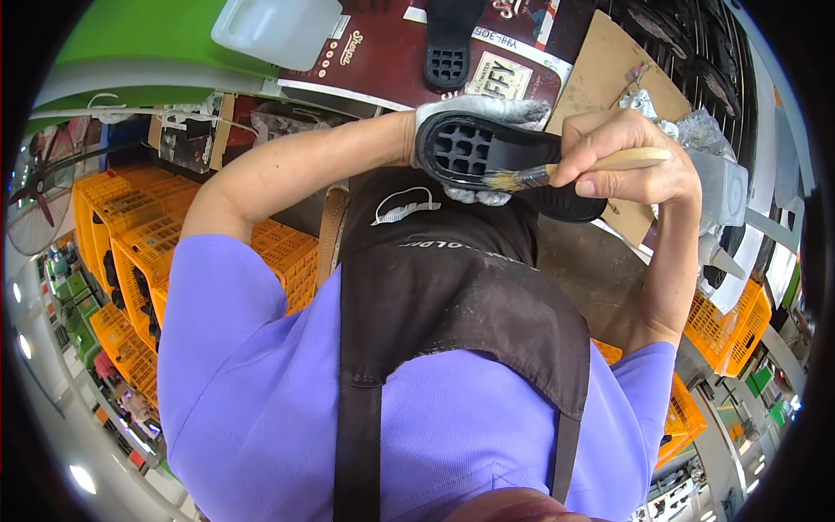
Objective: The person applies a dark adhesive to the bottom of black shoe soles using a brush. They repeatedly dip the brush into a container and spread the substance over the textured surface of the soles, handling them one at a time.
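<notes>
A black shoe sole (531,152), its hollow heel grid facing up, is gripped by my left hand (487,108) in a white glove. The glove shows along the far and near edges of the sole; the rest of it is hidden underneath. My bare right hand (639,161) is closed around a brush (513,178) with a pale wooden handle. Its bristles touch the sole beside the heel grid. Beyond them, another black sole (448,54) lies on the maroon cardboard (383,74).
A translucent white tub (277,33) stands at the far left. Brown board (609,74), crumpled plastic (700,130) and a translucent bottle (722,196) are on the right, near a dark rack (713,48). Orange crates (143,230) are stacked at my left.
</notes>
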`<act>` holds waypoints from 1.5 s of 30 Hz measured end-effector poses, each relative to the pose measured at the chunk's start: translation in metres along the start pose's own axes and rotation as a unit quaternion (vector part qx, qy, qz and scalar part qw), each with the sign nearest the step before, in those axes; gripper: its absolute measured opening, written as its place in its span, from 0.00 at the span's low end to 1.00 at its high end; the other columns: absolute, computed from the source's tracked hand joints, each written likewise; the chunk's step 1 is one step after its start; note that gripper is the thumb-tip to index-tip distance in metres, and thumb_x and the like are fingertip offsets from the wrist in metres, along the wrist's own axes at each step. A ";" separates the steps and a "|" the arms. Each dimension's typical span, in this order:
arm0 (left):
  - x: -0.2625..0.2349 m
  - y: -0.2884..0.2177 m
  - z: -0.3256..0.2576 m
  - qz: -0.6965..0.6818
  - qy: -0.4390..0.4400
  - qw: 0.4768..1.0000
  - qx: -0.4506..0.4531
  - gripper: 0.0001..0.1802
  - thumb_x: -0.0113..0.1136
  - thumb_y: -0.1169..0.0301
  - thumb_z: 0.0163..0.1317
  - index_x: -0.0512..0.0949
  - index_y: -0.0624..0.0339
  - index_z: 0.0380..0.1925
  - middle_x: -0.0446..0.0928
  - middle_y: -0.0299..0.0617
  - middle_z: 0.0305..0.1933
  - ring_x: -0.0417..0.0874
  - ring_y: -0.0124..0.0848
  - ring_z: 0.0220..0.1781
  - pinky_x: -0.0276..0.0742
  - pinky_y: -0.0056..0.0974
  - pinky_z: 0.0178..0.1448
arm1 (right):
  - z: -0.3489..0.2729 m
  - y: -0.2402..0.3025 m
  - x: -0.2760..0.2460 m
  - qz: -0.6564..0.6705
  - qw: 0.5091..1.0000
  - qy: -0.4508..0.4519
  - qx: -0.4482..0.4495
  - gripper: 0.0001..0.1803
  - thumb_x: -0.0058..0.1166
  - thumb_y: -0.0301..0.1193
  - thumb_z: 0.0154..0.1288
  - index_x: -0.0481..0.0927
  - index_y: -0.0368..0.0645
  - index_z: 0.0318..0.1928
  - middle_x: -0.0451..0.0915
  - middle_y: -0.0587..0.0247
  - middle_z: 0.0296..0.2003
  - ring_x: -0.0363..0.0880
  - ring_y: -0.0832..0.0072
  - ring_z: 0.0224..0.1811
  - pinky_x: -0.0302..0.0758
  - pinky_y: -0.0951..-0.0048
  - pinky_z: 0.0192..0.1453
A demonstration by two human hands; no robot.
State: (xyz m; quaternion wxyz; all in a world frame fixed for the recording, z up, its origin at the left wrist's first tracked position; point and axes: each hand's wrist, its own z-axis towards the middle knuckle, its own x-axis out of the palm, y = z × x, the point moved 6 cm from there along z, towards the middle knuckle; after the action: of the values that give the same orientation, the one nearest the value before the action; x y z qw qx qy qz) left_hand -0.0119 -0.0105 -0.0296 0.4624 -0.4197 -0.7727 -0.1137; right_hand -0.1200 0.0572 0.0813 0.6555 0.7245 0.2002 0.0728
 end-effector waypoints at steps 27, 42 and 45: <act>0.004 -0.031 -0.037 -0.022 0.138 0.944 0.298 0.42 0.31 0.37 0.64 0.70 0.69 0.50 0.68 0.54 0.14 0.62 0.37 0.05 0.59 0.35 0.06 | -0.061 0.022 0.037 -0.051 0.948 -0.277 -0.145 0.11 0.64 0.29 0.50 0.85 0.40 0.35 0.74 0.62 0.24 0.72 0.75 0.25 0.65 0.78 0.27; 0.005 -0.036 -0.041 -0.022 0.195 0.934 0.300 0.39 0.35 0.39 0.65 0.69 0.69 0.51 0.74 0.57 0.22 0.69 0.38 0.09 0.67 0.36 0.09 | -0.064 0.020 0.036 -0.035 0.951 -0.276 -0.137 0.13 0.63 0.20 0.48 0.85 0.40 0.37 0.76 0.62 0.27 0.73 0.73 0.27 0.68 0.76 0.30; -0.007 -0.053 -0.061 -0.037 0.061 0.929 0.364 0.37 0.34 0.41 0.66 0.69 0.67 0.52 0.75 0.58 0.22 0.72 0.40 0.10 0.67 0.36 0.09 | -0.068 0.020 0.033 -0.049 0.940 -0.292 -0.171 0.12 0.62 0.23 0.49 0.85 0.39 0.37 0.77 0.60 0.26 0.74 0.72 0.27 0.69 0.75 0.31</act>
State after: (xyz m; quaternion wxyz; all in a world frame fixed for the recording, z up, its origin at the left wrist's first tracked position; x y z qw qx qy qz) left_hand -0.0130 -0.0817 0.0094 0.6255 -0.1862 -0.7460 0.1327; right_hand -0.1114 0.1317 0.1044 0.8017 0.5805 0.0203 -0.1411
